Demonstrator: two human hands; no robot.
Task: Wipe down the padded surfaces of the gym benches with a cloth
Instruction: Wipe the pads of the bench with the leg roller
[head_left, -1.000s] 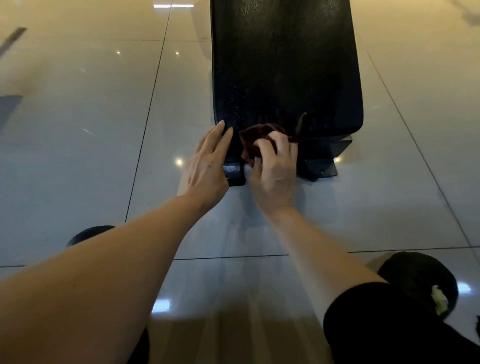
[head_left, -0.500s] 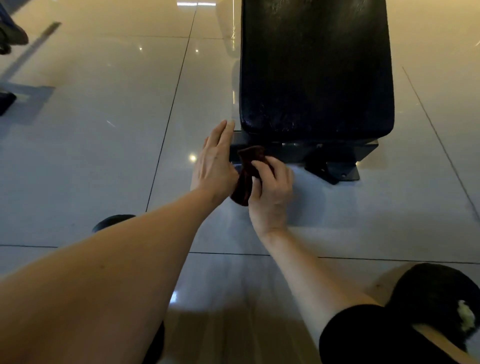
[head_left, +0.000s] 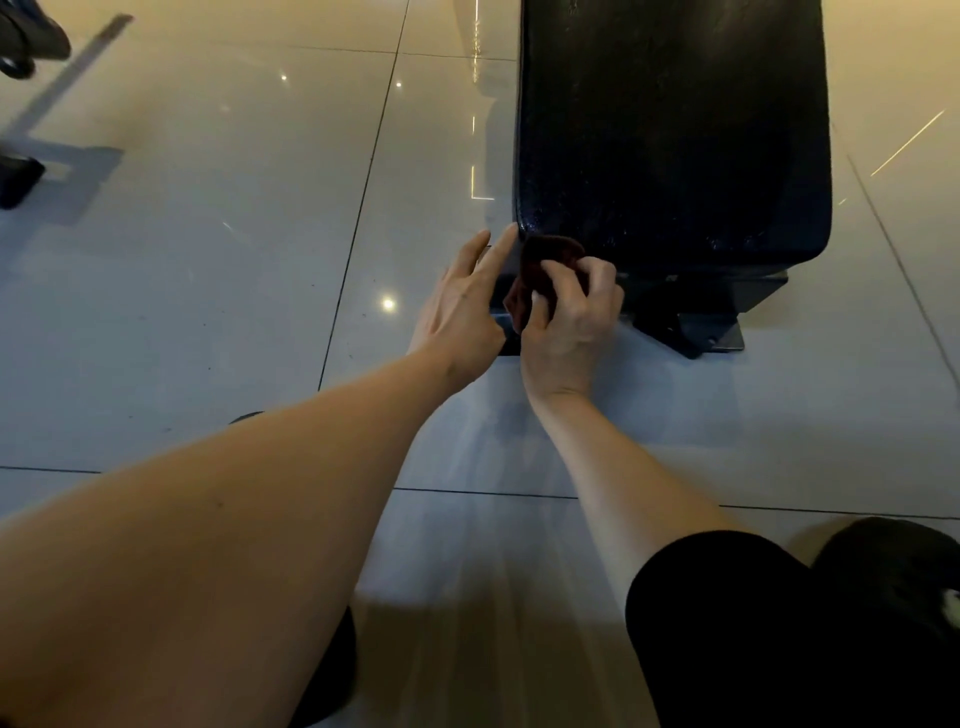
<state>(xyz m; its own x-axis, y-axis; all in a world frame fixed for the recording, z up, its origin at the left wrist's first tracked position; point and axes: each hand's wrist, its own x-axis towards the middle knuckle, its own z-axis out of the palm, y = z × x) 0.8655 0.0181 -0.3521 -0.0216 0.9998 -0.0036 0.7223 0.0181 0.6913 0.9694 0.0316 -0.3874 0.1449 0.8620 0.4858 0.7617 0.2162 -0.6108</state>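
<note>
Dark reddish-brown crumpled cloth (head_left: 545, 270), bunched against the near left corner of the black padded vinyl bench (head_left: 670, 130), at the lower edge of the pad. Right hand (head_left: 569, 322) just below that corner: its fingers (head_left: 597, 273) curl over the cloth and the thumb pinches it from the left, so the cloth is gripped and pressed to the pad's front edge. Left hand (head_left: 460, 306) just left of the same corner: fingers straight and slightly spread, holding nothing, with one fingertip touching the pad's corner; whether the rest of the hand touches the cloth cannot be told. Dark metal base bracket (head_left: 696, 332) beneath the bench's near end, resting on the glossy pale tiled floor (head_left: 208, 286), which reflects points of light. Both bare forearms reach toward the bench from the lower edge of the view; a black sleeve (head_left: 727, 623) covers the right upper arm. Dark equipment parts (head_left: 21, 176) lie on the floor far left of the bench.
</note>
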